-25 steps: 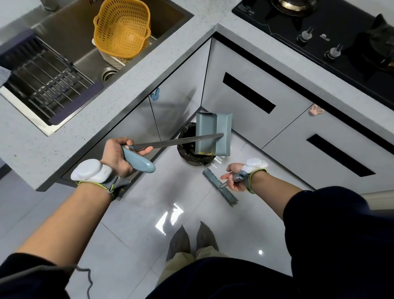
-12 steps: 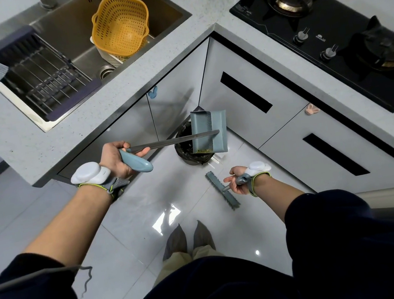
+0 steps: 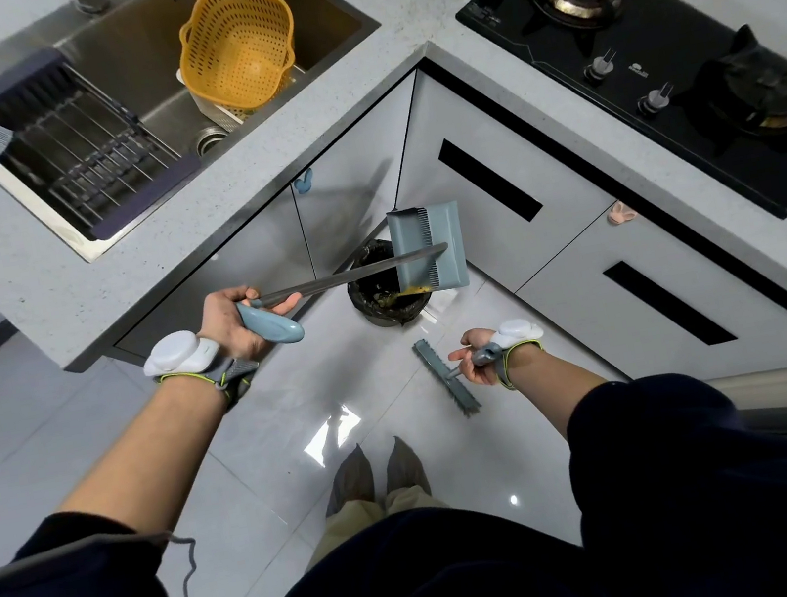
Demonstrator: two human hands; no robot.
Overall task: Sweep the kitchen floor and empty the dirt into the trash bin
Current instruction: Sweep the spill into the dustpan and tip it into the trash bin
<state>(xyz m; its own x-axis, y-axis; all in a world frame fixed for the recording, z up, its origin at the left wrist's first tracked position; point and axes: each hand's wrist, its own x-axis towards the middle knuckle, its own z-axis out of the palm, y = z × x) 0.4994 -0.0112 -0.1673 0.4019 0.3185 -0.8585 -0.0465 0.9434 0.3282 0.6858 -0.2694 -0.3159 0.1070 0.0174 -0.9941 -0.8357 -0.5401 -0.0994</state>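
My left hand [image 3: 233, 320] grips the blue handle of a long-handled grey-blue dustpan [image 3: 427, 248]. The pan hangs tilted over the black-lined trash bin [image 3: 388, 294] in the cabinet corner, with yellowish-brown dirt at its lower lip above the bin opening. My right hand [image 3: 476, 354] holds the handle of the broom, whose blue-grey brush head [image 3: 446, 378] rests on the pale tiled floor just right of the bin.
Grey cabinets [image 3: 521, 204] form a corner behind the bin. Above are a sink [image 3: 151, 109] with a yellow colander [image 3: 237, 45] and a black gas hob [image 3: 650, 41]. My feet [image 3: 374, 473] stand on glossy floor tiles.
The dustpan has tipped further over the bin, and dirt now shows at its lower edge. The broom head has stayed on the floor.
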